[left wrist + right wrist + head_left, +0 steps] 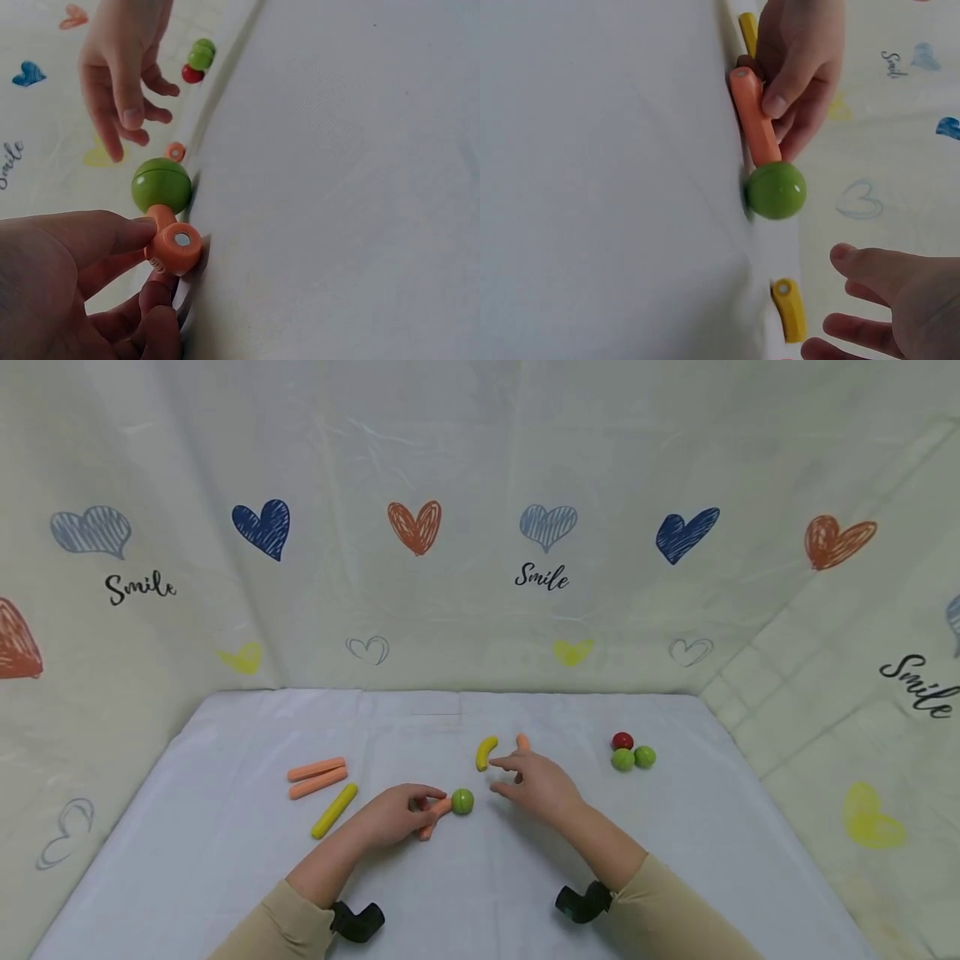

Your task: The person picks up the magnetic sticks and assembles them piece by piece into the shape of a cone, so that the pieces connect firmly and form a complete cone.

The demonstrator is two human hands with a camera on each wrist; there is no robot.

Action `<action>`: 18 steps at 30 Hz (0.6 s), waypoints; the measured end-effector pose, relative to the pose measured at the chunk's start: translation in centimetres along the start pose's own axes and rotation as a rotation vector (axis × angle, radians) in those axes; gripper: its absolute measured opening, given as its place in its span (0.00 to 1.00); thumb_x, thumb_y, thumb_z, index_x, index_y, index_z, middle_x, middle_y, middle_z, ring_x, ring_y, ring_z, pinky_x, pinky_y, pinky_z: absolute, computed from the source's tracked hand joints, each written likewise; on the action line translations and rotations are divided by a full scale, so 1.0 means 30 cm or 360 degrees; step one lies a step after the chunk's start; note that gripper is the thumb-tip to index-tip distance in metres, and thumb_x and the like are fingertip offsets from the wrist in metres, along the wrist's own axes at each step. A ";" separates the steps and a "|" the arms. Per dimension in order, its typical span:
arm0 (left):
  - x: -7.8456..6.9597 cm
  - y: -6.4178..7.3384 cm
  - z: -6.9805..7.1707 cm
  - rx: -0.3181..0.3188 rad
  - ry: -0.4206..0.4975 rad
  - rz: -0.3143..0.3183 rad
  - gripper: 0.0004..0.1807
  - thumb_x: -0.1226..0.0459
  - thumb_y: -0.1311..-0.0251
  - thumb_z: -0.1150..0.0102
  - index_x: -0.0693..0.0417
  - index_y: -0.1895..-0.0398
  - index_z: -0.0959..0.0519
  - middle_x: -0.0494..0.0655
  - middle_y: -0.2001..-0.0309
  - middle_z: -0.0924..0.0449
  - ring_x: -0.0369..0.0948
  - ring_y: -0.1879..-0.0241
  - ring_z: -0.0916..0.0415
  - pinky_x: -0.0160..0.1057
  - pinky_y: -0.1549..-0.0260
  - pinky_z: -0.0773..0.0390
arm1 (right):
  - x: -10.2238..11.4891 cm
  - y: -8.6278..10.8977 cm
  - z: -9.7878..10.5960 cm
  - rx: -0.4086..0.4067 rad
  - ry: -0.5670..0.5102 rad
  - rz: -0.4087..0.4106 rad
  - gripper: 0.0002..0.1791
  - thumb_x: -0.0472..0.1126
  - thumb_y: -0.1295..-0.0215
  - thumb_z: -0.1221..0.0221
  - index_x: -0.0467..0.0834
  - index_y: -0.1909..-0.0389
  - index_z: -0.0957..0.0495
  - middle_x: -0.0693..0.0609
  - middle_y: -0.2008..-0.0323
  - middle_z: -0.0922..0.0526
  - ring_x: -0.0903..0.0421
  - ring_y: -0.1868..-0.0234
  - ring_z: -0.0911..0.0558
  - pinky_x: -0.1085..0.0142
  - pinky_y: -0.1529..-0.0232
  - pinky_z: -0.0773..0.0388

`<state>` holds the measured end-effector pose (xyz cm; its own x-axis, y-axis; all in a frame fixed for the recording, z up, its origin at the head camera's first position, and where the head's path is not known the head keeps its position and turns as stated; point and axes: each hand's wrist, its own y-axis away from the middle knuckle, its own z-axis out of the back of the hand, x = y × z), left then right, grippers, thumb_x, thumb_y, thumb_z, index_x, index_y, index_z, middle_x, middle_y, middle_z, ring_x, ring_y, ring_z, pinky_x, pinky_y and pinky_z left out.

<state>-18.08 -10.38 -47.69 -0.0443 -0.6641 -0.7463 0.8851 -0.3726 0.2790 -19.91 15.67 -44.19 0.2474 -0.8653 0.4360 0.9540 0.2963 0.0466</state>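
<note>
My left hand (397, 816) pinches an orange magnetic stick (176, 247) between thumb and fingers, low over the white cloth. A round flat magnet shows in the stick's near end. At its far end sits a green ball (462, 801), touching the stick; the right wrist view shows the ball (777, 190) too. My right hand (542, 787) holds nothing, its fingers apart above the cloth. Just left of its fingertips lies a short curved yellow piece (487, 753). Another orange piece (522, 742) shows beyond the right hand, partly hidden by it.
Two orange sticks (317, 782) lie side by side on the left, with a straight yellow stick (334, 811) in front. A red ball (622, 741) and two green balls (644, 757) cluster on the right. A curtain (480, 452) printed with hearts hangs behind the white-covered table (465, 902).
</note>
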 end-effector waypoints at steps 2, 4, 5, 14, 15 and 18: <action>-0.001 -0.002 -0.002 -0.0006 -0.0010 0.0003 0.17 0.56 0.34 0.38 0.41 0.42 0.19 0.42 0.62 0.25 0.42 0.65 0.30 0.41 0.67 0.30 | -0.028 -0.003 0.016 -0.0011 -0.0017 -0.0038 0.25 0.50 0.41 0.30 0.54 0.42 0.18 0.55 0.56 0.17 0.59 0.64 0.23 0.65 0.65 0.25; -0.001 -0.002 -0.003 -0.0014 -0.0013 0.0010 0.17 0.57 0.34 0.38 0.40 0.42 0.19 0.42 0.62 0.25 0.42 0.65 0.30 0.41 0.67 0.30 | -0.056 -0.005 0.032 -0.0023 -0.0030 -0.0083 0.25 0.50 0.41 0.30 0.54 0.41 0.18 0.54 0.56 0.18 0.59 0.64 0.25 0.66 0.67 0.26; -0.001 -0.001 -0.004 -0.0017 -0.0010 0.0018 0.17 0.57 0.34 0.38 0.40 0.42 0.19 0.42 0.62 0.25 0.42 0.65 0.30 0.41 0.67 0.30 | -0.069 -0.005 0.041 -0.0031 -0.0036 -0.0106 0.25 0.50 0.41 0.30 0.54 0.41 0.19 0.54 0.57 0.18 0.59 0.64 0.25 0.65 0.67 0.27; -0.002 -0.002 -0.004 -0.0007 0.0002 0.0007 0.17 0.58 0.34 0.39 0.41 0.42 0.19 0.42 0.62 0.26 0.42 0.66 0.30 0.41 0.68 0.31 | -0.161 -0.017 0.091 -0.0098 -0.0061 -0.0222 0.27 0.51 0.38 0.32 0.50 0.38 0.21 0.48 0.53 0.17 0.54 0.61 0.23 0.62 0.64 0.25; -0.002 -0.002 -0.004 -0.0007 0.0001 0.0008 0.17 0.58 0.34 0.39 0.41 0.42 0.19 0.42 0.62 0.26 0.42 0.66 0.30 0.41 0.68 0.31 | -0.167 -0.021 0.090 -0.0096 -0.0068 -0.0233 0.27 0.51 0.38 0.32 0.50 0.38 0.21 0.48 0.52 0.17 0.54 0.61 0.23 0.62 0.64 0.25; -0.003 -0.003 -0.004 -0.0006 -0.0004 0.0002 0.17 0.58 0.34 0.38 0.41 0.42 0.19 0.42 0.62 0.26 0.42 0.66 0.30 0.41 0.68 0.31 | -0.176 -0.035 0.082 -0.0087 -0.0099 -0.0268 0.29 0.54 0.38 0.33 0.50 0.36 0.22 0.48 0.48 0.19 0.52 0.57 0.22 0.60 0.61 0.24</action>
<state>-18.12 -10.22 -47.71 -0.0446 -0.6662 -0.7445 0.8870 -0.3693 0.2773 -22.65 20.93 -44.32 0.0741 -0.8735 0.4811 0.9892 0.1254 0.0753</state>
